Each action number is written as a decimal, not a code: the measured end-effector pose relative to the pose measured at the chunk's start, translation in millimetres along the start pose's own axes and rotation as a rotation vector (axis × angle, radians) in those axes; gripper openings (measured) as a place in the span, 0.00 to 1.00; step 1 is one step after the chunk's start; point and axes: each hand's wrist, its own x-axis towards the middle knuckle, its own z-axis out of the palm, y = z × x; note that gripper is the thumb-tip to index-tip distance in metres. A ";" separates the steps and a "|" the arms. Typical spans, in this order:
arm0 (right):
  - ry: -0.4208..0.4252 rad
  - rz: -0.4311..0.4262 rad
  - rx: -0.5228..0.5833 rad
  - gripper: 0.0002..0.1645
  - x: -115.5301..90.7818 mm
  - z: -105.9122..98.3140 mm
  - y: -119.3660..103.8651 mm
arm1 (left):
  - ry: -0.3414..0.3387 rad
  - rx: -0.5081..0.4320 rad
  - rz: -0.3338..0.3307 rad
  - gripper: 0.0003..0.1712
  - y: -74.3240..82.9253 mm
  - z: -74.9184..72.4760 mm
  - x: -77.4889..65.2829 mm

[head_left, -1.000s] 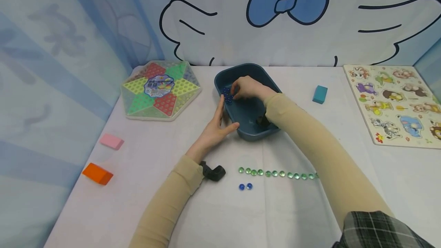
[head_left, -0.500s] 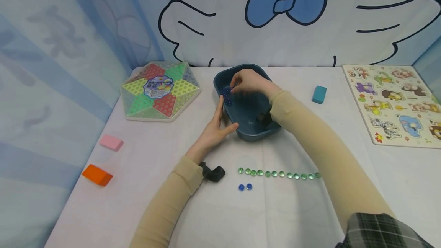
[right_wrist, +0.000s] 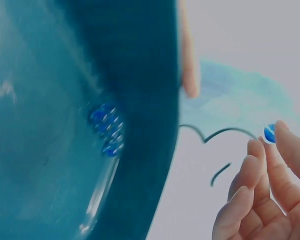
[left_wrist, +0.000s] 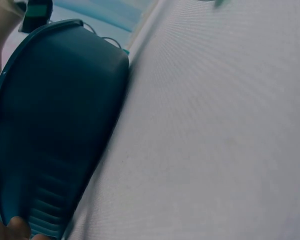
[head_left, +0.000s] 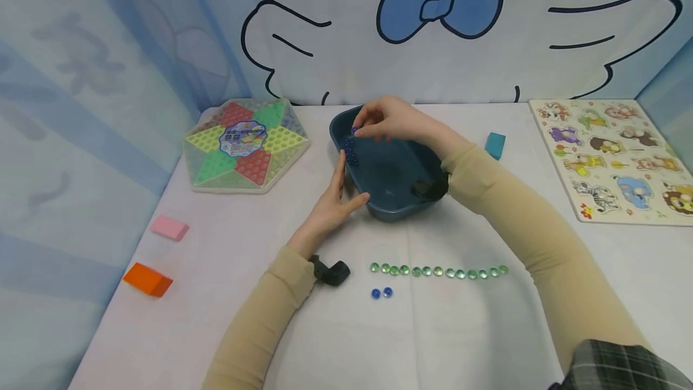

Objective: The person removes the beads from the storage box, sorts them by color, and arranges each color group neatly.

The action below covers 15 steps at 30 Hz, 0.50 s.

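A dark teal bin (head_left: 390, 212) stands at the back middle of the table. My left hand (head_left: 327, 206) touches its left side with a straight finger, thumb spread toward the near corner. Between thumb and finger of my right hand (head_left: 392, 119), over the bin's far left part, is a blue glass bead (right_wrist: 269, 133). Several more blue glass beads (right_wrist: 108, 129) lie together along the bin's inner left wall. In front of the bin, a row of green glass beads (head_left: 438, 271) runs left to right, with two blue glass beads (head_left: 381, 293) below its left end.
A hexagonal board-game box (head_left: 243, 146) lies back left. Pink (head_left: 170, 228) and orange blocks (head_left: 148, 280) sit near the left edge. To the right are a teal block (head_left: 495, 145) and an animal puzzle board (head_left: 617, 161). A printed curtain (head_left: 433, 65) hangs behind.
My right hand has risen from the beads in the bin and shifted slightly right, a blue glass bead now showing in its pinch. My left hand stays at the bin's side.
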 end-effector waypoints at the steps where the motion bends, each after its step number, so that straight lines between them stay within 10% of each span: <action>1: -0.001 -0.018 0.016 0.16 -4.3 0.5 -1.6 | -0.001 0.000 0.005 0.53 -1.0 -0.1 0.3; 15: -0.111 -0.204 0.077 0.10 -70.0 30.8 -13.4 | 0.049 0.029 0.027 0.54 -33.9 2.0 17.2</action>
